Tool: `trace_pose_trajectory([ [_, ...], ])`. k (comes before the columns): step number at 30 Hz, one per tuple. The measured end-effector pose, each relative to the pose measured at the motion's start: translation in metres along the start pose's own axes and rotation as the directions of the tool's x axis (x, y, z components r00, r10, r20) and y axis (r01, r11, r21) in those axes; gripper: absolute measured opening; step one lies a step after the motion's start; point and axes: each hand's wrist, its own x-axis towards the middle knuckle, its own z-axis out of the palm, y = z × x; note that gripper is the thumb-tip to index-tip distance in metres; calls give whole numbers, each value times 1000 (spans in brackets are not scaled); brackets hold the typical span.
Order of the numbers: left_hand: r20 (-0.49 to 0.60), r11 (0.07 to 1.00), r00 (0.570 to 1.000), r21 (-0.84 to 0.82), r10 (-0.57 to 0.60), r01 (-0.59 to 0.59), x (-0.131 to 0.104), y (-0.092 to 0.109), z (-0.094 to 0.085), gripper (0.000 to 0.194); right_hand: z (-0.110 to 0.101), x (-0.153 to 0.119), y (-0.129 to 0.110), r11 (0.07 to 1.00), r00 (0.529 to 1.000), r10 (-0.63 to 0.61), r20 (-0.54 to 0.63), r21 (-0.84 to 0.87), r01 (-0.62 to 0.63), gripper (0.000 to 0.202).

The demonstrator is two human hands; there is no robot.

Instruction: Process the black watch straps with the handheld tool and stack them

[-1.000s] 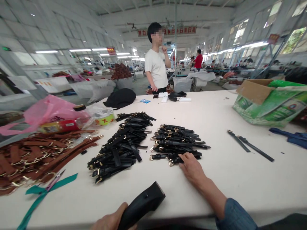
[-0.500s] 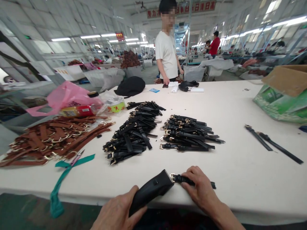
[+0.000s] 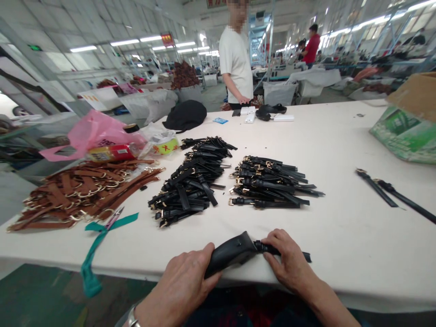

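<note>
My left hand (image 3: 185, 277) is closed round a black hand-held tool (image 3: 233, 252), shaped like a hair clipper, with a small knob on top and a wide front end. Its exact kind I cannot make out. The front end meets a short black buckle strap (image 3: 262, 246), hiding the buckle. My right hand (image 3: 286, 254) pinches this strap between thumb and fingers, its tail showing past the hand. Beyond the hands lie a pile of black buckle straps (image 3: 269, 181) and a larger heap of black straps (image 3: 190, 181).
Brown straps with metal rings (image 3: 81, 190) lie left, near small snips (image 3: 114, 218) tied with green ribbon (image 3: 91, 254). A pink bag (image 3: 95, 131) and black cap (image 3: 185, 116) sit behind. Two loose straps (image 3: 378, 188) and a green carton (image 3: 408, 131) are right. A co-worker (image 3: 236, 63) stands opposite.
My left hand has moved the black tool right and slightly up against the strap. The buckle, visible before, is now covered by the tool's end. My right hand keeps its pinch.
</note>
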Motion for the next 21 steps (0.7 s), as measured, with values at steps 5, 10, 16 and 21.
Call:
trace_pose_trajectory([
  [5,17,999,999,15,-31,31,4,-5,-2,41,-4,-1,-1,1000,999,18,29,13,-18,23],
  [10,17,999,999,37,-35,34,5,-5,-5,38,-9,-11,5,998,1000,9,7,-58,-8,20],
  [16,51,999,998,44,-20,18,5,-2,-16,32,-9,-19,13,997,999,-4,-48,-79,0,23],
  [21,50,996,998,80,35,-39,16,10,-27,24,1,-10,6,999,999,-1,-43,-39,-1,22],
])
